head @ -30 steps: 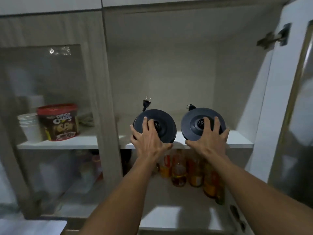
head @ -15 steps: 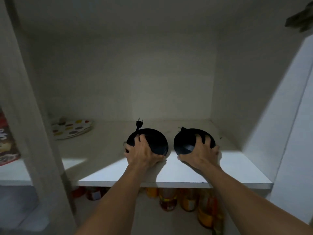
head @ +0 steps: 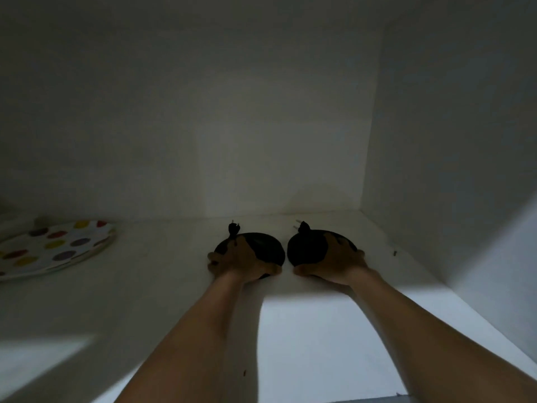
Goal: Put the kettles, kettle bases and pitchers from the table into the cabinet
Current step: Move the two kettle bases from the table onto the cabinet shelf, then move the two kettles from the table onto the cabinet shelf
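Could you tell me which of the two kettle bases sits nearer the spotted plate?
The left kettle base, under the left hand; the right kettle base lies farther away.

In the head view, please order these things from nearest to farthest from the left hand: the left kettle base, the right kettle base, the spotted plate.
1. Left kettle base: under the left hand, which grips it.
2. Right kettle base: just to the right, held by the right hand.
3. Spotted plate: far to the left on the same shelf.
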Motion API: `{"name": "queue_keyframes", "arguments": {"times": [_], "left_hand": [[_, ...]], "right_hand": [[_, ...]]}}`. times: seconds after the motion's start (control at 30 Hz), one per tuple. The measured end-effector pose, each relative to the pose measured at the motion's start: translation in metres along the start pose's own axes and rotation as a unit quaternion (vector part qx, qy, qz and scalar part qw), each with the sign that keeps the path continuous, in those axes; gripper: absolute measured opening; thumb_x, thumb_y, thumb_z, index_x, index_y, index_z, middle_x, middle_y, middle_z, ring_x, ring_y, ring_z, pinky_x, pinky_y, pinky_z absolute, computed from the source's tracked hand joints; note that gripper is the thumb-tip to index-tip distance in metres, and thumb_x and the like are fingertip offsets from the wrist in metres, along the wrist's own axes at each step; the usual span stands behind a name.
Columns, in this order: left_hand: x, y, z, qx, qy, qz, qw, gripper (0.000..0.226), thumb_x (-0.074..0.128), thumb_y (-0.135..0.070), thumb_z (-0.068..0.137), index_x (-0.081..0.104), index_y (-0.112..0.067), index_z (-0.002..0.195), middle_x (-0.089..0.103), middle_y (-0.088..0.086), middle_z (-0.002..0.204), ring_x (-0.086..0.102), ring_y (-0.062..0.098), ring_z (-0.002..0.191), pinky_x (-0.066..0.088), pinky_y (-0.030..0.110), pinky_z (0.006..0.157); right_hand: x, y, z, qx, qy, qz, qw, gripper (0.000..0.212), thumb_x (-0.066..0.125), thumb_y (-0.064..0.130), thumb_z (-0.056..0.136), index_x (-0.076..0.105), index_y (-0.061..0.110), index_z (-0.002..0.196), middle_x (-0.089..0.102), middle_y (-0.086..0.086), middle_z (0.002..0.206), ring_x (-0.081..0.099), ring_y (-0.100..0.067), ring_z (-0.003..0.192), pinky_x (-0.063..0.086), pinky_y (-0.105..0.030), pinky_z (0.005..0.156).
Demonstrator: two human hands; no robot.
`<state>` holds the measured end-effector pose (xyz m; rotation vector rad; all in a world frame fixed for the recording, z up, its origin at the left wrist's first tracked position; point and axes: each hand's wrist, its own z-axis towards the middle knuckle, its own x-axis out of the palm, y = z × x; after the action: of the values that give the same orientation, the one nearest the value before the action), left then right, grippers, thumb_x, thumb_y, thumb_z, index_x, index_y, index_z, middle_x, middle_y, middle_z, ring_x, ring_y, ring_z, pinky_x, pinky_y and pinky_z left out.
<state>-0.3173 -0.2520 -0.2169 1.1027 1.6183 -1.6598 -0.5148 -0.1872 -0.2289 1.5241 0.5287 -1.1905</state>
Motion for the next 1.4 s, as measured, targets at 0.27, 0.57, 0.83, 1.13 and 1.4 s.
{"name": "queue_keyframes", "arguments": {"times": [0.27, 0.57, 0.83, 1.13, 1.4], "left_hand": [[0.005, 0.003, 0.019, 0.034, 0.006, -0.022, 0.999, 0.127, 0.077, -0.069, 0.057, 0.012, -0.023, 0.156, 0.019, 0.008, 0.161, 0.011, 0.050, 0.144, 0.017, 0.060, 0.117], [-0.007, 0.006, -0.011, 0.022, -0.004, -0.001, 1.000, 0.144, 0.083, -0.060, 0.060, -0.020, -0.025, 0.154, -0.020, 0.019, 0.161, -0.012, 0.044, 0.149, 0.011, 0.058, 0.119], [-0.015, 0.014, -0.076, 0.043, -0.136, 0.107, 0.984, 0.100, 0.057, -0.060, 0.086, -0.003, -0.020, 0.156, -0.003, 0.015, 0.164, 0.000, 0.040, 0.150, 0.007, 0.059, 0.118], [-0.049, 0.092, -0.222, 0.013, -0.334, 0.151, 0.930, 0.076, 0.048, -0.051, 0.094, 0.020, -0.012, 0.153, 0.022, 0.015, 0.159, 0.022, 0.035, 0.145, 0.015, 0.053, 0.119], [-0.120, 0.226, -0.405, -0.112, -0.421, 0.192, 0.879, 0.068, 0.049, -0.046, 0.095, 0.028, -0.015, 0.151, 0.028, 0.012, 0.159, 0.026, 0.029, 0.147, 0.014, 0.051, 0.121]], "right_hand": [[0.005, -0.002, 0.008, 0.001, -0.018, 0.010, 1.000, 0.131, 0.059, 0.097, 0.029, 0.034, 0.044, 0.145, 0.045, 0.012, 0.149, 0.043, -0.021, 0.138, 0.037, -0.048, 0.111], [-0.013, 0.012, -0.020, 0.059, 0.035, -0.023, 0.997, 0.129, 0.065, 0.083, 0.058, -0.009, 0.040, 0.155, -0.011, 0.002, 0.166, -0.001, -0.045, 0.151, 0.017, -0.064, 0.116], [-0.019, 0.037, -0.064, -0.065, -0.040, -0.009, 0.997, 0.087, 0.053, 0.061, 0.090, 0.006, 0.033, 0.158, 0.005, -0.003, 0.167, 0.006, -0.040, 0.152, 0.013, -0.057, 0.120], [0.024, 0.121, -0.169, -0.250, -0.082, 0.028, 0.964, 0.066, 0.048, 0.047, 0.097, 0.021, 0.028, 0.154, 0.020, -0.011, 0.162, 0.021, -0.041, 0.146, 0.021, -0.057, 0.118], [0.069, 0.258, -0.344, -0.438, -0.004, 0.105, 0.893, 0.064, 0.047, 0.045, 0.097, 0.022, 0.031, 0.155, 0.018, -0.009, 0.165, 0.019, -0.037, 0.150, 0.018, -0.052, 0.121]]}}
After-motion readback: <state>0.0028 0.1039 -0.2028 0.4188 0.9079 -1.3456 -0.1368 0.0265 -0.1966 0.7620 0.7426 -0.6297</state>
